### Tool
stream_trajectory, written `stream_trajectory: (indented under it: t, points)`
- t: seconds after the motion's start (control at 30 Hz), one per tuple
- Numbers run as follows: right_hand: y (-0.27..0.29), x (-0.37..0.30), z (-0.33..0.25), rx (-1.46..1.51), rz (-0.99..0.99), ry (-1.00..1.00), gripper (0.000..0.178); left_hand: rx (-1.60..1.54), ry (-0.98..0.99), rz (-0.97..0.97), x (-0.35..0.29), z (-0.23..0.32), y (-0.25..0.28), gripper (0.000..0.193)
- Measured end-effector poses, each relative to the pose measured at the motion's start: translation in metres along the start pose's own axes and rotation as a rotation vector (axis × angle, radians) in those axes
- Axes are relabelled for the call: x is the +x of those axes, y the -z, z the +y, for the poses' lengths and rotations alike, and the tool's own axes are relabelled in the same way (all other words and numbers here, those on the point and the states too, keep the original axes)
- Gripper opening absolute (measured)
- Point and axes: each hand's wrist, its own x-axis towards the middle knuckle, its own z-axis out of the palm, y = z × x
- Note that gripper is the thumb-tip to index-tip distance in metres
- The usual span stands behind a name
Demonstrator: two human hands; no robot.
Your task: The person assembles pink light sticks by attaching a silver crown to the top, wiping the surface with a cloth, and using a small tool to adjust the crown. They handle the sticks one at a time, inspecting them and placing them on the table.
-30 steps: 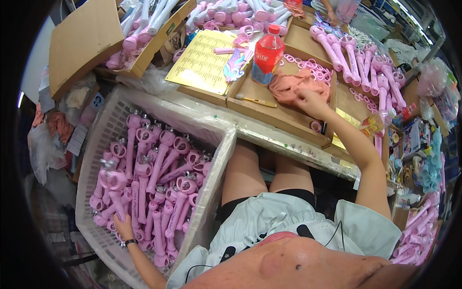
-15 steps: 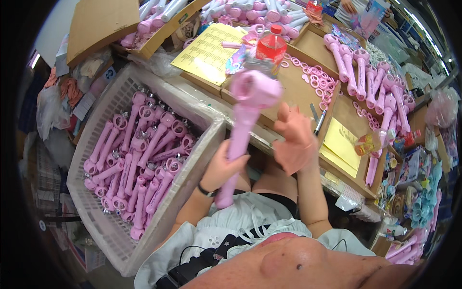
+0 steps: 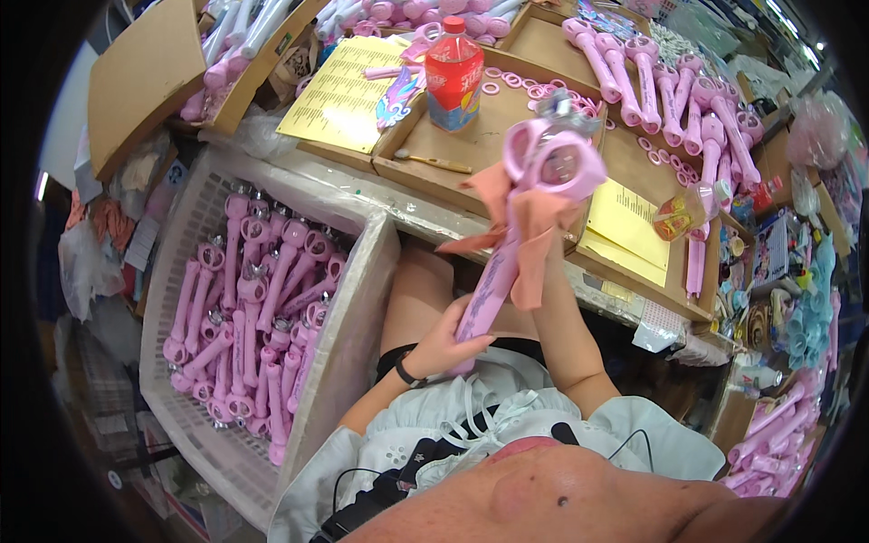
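Note:
My left hand [image 3: 442,344] is closed around the lower handle of a pink plastic toy wand [image 3: 491,288], which tilts up and to the right over my lap. The wand's top has open round rings and a shiny, clear-looking piece, blurred by motion. My right hand holds an orange cloth [image 3: 536,237] against the wand just below its head. That hand's fingers are mostly hidden behind the cloth and wand. Dark printing runs along the handle.
At left, a white plastic basket [image 3: 358,271] holds many similar wands. On the table stand a red-capped bottle [image 3: 453,77], a cardboard tray [image 3: 543,104] with pink rings, a brush [image 3: 434,162], yellow sheets [image 3: 339,95], more pink wands [image 3: 644,83] and a tilted bottle [image 3: 685,213].
The wand has swung right and tilted, and my right hand has brought the cloth onto its upper part. The cloth was apart from the wand before. The view has shifted slightly.

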Motion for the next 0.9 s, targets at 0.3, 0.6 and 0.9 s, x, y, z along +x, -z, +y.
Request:
stream_trajectory:
  t: [0.3,0.6,0.9]
  points:
    - [-0.034,-0.056,0.03,0.195,0.074,0.025,0.025,-0.511,-0.473,0.587,0.012,-0.017,-0.012,0.038]
    - [-0.024,-0.128,0.047,-0.974,-0.086,-0.126,0.033,0.007,-0.501,0.44,0.036,0.029,0.03,0.062]
    - [-0.045,-0.127,0.019,-1.466,-0.494,-0.232,0.03,-0.402,-0.591,0.391,0.044,0.089,0.078,0.079]
